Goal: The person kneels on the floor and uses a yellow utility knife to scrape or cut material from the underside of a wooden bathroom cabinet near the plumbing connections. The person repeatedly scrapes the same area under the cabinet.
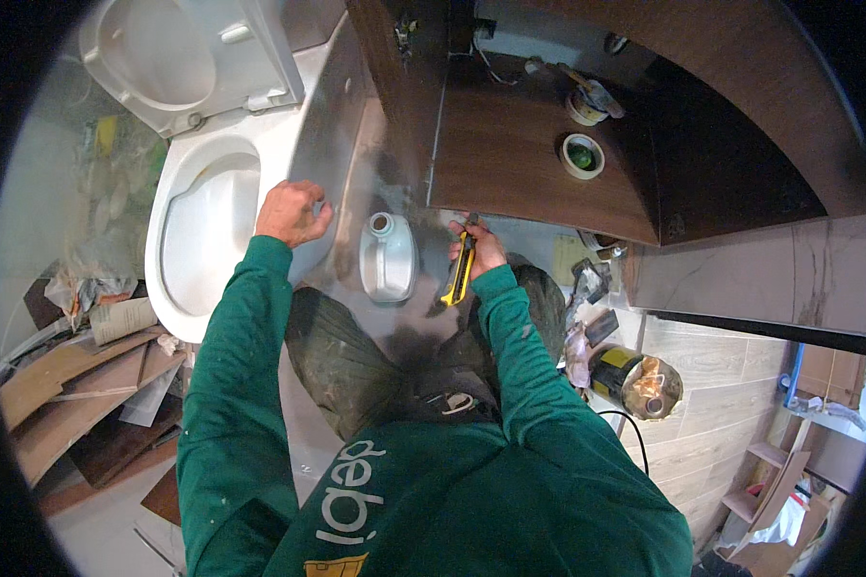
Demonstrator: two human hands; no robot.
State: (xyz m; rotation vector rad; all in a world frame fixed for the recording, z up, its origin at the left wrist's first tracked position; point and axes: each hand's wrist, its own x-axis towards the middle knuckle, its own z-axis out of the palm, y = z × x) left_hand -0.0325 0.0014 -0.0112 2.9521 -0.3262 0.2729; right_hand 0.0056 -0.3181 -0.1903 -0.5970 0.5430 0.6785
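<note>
My right hand [488,252] is closed around a utility knife [460,272] with a yellow and black handle, held upright over my knees. Beside it, between my legs, a white plastic jug [400,269] stands with its round mouth uncovered. Over the right side of a white toilet bowl [166,306] is my left hand [292,213], its fingers curled in a loose fist. Nothing shows in that hand, and I cannot tell whether it touches the rim. The toilet lid [226,72] is raised.
An open dark wood cabinet [510,135] juts out ahead on the right, holding a roll of tape [583,174] and a small tub [581,112] with tools on it. Wood offcuts [77,404] pile up left. A black and yellow container [618,367] stands right of my legs.
</note>
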